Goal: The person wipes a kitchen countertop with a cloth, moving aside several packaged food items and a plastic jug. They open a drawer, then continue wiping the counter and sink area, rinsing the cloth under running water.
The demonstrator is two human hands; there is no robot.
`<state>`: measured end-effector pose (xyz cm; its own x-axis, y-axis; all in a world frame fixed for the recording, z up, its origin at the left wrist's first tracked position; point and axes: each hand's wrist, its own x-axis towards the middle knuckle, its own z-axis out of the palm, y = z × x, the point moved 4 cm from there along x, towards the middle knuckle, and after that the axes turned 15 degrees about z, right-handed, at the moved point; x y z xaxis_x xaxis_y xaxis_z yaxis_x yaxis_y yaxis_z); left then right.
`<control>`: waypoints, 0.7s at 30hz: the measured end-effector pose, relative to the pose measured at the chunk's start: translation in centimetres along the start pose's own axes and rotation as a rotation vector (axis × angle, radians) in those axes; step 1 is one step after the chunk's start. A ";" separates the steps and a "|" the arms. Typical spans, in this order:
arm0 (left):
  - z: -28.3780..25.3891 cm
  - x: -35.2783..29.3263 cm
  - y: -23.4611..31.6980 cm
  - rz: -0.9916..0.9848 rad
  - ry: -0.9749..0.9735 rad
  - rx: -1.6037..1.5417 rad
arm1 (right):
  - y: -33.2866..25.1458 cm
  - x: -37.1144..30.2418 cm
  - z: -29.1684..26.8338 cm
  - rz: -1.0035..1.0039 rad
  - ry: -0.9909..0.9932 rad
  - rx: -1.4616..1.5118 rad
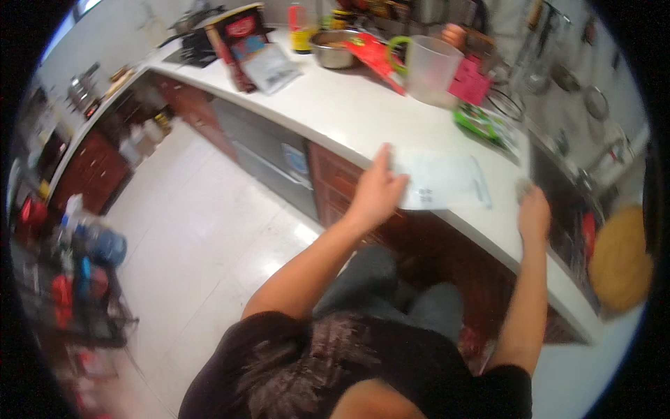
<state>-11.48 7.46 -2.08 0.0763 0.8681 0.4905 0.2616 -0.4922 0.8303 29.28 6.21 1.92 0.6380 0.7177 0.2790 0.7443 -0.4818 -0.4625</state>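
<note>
A pale, partly see-through plastic pouch [447, 180] with small dark print stretches over the counter's front edge. My left hand [380, 187] pinches it by its left side, thumb and fingers closed. Farther right, beside the sink, is my right hand [534, 213], fingers curled, apart from the pouch. A small greyish thing seems to be at its fingertips, too blurred to name. Behind the pouch lies a green packet [483, 126]. Beyond that stands a clear plastic jug [431, 70] with a green handle.
The white countertop [335, 112] bends away to the far left. On it are a dark red bag [237, 45], a silvery packet [271, 70], a metal pot [333, 50], a red packet [377, 61] and a yellow bottle [301, 35]. Utensils [541, 63] hang at the right.
</note>
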 end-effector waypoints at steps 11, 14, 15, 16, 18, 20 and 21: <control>-18.1 16.6 3.4 0.235 -0.013 0.507 | 0.5 0.3 1.7 -0.091 0.033 0.120; -23.6 21.8 4.9 0.387 0.028 0.767 | 1.6 0.4 1.8 -0.042 -0.007 0.180; -25.3 23.1 4.5 0.406 0.068 0.800 | 1.8 0.5 2.0 -0.027 -0.023 0.212; -27.6 24.8 3.7 0.360 0.064 0.783 | 1.7 0.5 2.1 -0.034 -0.026 0.222; -30.3 27.0 2.5 0.280 0.052 0.882 | 1.6 0.6 2.3 -0.038 -0.028 0.238; -31.8 28.4 1.7 0.245 0.043 1.014 | 1.0 0.3 1.9 -0.042 0.013 0.171; -32.4 28.7 1.0 0.211 0.061 1.072 | 0.9 0.2 1.9 -0.044 0.034 0.138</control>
<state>-40.18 29.74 21.42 0.1778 0.7540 0.6323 0.9529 -0.2923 0.0806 29.69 6.89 0.01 0.6130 0.7185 0.3288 0.7393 -0.3746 -0.5596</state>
